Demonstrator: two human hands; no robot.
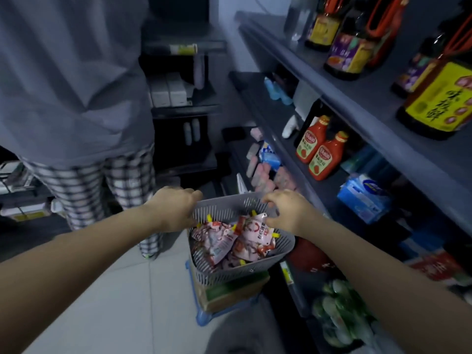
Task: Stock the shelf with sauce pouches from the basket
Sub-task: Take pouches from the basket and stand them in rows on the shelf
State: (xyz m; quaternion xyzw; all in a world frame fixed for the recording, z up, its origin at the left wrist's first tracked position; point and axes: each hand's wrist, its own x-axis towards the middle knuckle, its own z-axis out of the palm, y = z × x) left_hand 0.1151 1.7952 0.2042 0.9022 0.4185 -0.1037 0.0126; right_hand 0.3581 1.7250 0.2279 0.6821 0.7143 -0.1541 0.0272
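A grey slotted basket [229,273] stands on a cardboard box low in the middle, full of pink and red sauce pouches [224,242] with yellow spouts. My left hand [173,209] grips the basket's far left rim. My right hand [286,212] reaches over the far right rim and pinches the top of one pouch [258,232] lying uppermost in the pile. The grey shelf unit [342,103] rises at the right.
Two red ketchup bottles [320,154] stand on the middle shelf, with dark soy sauce bottles [434,98] above and blue packs [365,198] below. A person in a grey shirt and checked trousers [84,149] stands close at the left. Pale floor tiles [115,302] lie below.
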